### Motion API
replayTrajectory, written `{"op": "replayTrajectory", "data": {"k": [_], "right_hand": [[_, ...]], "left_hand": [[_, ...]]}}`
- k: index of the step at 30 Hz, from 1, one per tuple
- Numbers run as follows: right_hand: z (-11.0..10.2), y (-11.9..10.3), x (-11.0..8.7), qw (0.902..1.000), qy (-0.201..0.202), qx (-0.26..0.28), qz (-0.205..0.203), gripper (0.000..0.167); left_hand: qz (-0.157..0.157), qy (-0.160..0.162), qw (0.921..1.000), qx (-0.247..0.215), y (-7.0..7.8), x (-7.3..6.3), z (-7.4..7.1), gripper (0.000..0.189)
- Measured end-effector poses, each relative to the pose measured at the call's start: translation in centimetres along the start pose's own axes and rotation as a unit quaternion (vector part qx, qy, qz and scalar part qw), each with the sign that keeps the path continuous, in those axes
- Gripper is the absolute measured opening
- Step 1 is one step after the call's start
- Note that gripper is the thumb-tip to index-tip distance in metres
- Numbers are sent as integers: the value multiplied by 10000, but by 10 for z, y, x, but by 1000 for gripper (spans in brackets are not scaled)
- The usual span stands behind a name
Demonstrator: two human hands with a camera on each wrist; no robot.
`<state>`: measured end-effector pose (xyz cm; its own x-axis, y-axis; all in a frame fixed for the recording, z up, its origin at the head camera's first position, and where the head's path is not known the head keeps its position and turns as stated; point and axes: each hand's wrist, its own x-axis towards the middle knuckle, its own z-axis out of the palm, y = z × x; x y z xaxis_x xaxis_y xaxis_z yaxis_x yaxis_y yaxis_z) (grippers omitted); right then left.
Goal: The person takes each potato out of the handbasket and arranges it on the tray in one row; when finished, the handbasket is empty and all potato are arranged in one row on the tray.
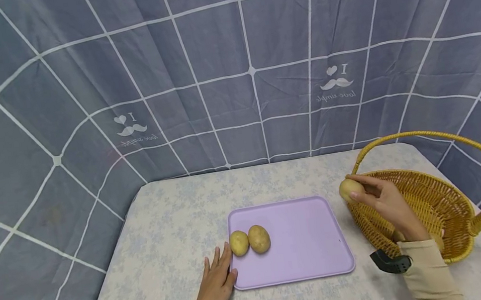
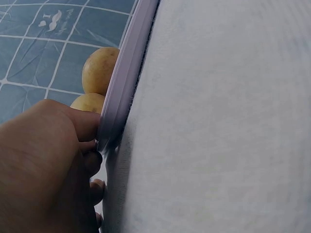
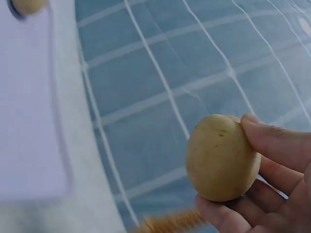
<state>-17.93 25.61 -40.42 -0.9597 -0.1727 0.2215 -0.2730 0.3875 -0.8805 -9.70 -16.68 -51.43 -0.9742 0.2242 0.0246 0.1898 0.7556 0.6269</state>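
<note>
A light purple tray (image 1: pixel 298 243) lies on the table, with two potatoes side by side near its left edge: a smaller yellow potato (image 1: pixel 239 243) and a browner potato (image 1: pixel 259 239). My left hand (image 1: pixel 214 282) rests at the tray's left side, fingers spread, the thumb at the rim. Over the left rim of a wicker basket (image 1: pixel 449 193), my right hand (image 1: pixel 386 201) holds another potato (image 3: pixel 221 158) between thumb and fingers. Part of a potato (image 1: pixel 399 236) shows inside the basket beside my right wrist; the forearm hides some of the contents.
The basket's tall hoop handle (image 1: pixel 448 135) arches over its right side. A pale patterned cloth covers the table (image 1: pixel 176 219). Behind it hangs a blue-grey checked curtain (image 1: pixel 221 71). A black strap device (image 1: pixel 390 262) sits on my right wrist.
</note>
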Motion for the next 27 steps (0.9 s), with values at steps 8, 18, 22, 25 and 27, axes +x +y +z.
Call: {"op": "replayTrajectory", "data": {"k": [8, 18, 22, 25, 27], "right_hand": [[70, 8, 21, 9956, -632, 681, -90, 46], [137, 22, 27, 9900, -1276, 597, 82, 46], [152, 25, 25, 9892, -1389, 453, 117, 46], [160, 28, 24, 9886, -1462, 357, 86, 45], [164, 30, 22, 9879, -1516, 323, 82, 45]], "left_hand": [[-6, 33, 10000, 46, -1, 0, 1, 57], [-49, -35, 10000, 32, -1, 1, 1, 57], [-90, -68, 9999, 57, -1, 1, 1, 57], [-107, -83, 9999, 73, -2, 1, 2, 57], [-131, -104, 9998, 73, -2, 0, 2, 57]]}}
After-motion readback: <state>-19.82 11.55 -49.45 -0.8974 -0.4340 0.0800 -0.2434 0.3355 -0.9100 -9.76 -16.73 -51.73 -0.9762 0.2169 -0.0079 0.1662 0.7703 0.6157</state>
